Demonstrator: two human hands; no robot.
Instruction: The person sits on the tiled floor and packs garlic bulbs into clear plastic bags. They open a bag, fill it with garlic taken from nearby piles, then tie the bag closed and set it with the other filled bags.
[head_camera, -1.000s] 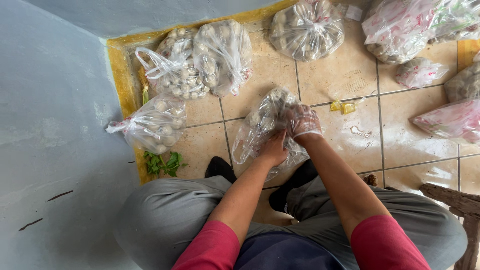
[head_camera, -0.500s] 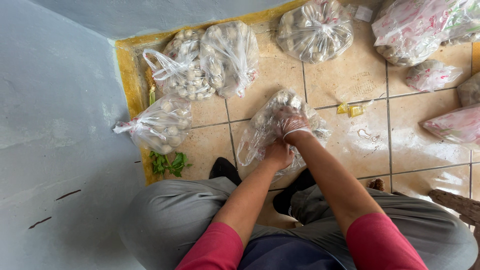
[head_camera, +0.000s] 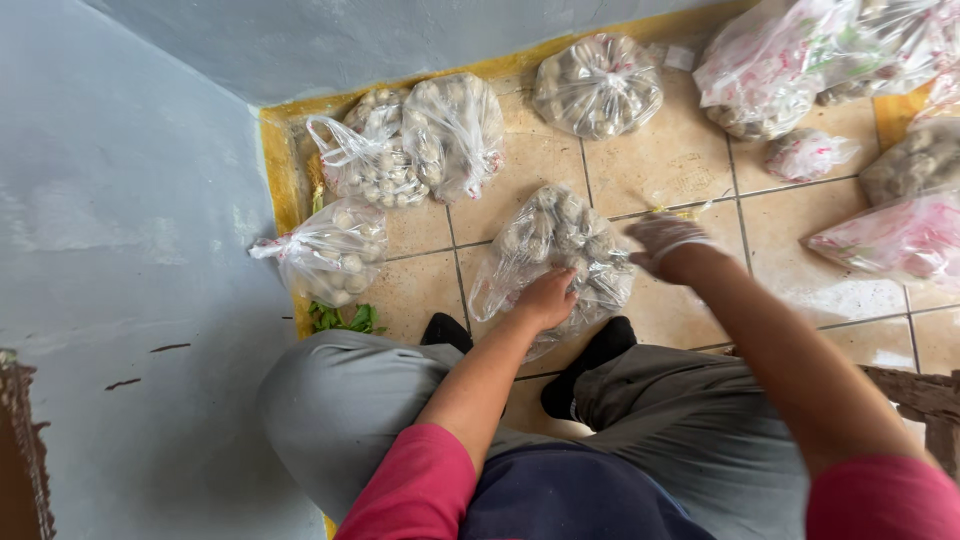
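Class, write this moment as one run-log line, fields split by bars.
left hand: resting on clear bag of round items | right hand: covered in plastic, lifted beside bag | floor: tiled

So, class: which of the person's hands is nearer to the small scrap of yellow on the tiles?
Right. The right hand hovers just below the yellow scrap; the left hand rests farther off, on the clear bag.

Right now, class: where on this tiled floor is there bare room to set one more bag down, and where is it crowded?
Free tile lies beyond the right hand, between the knotted bag by the wall, the small pink-and-white bag and the pink bag. The corner is crowded: three bags touch there. The left hand rests on the middle bag.
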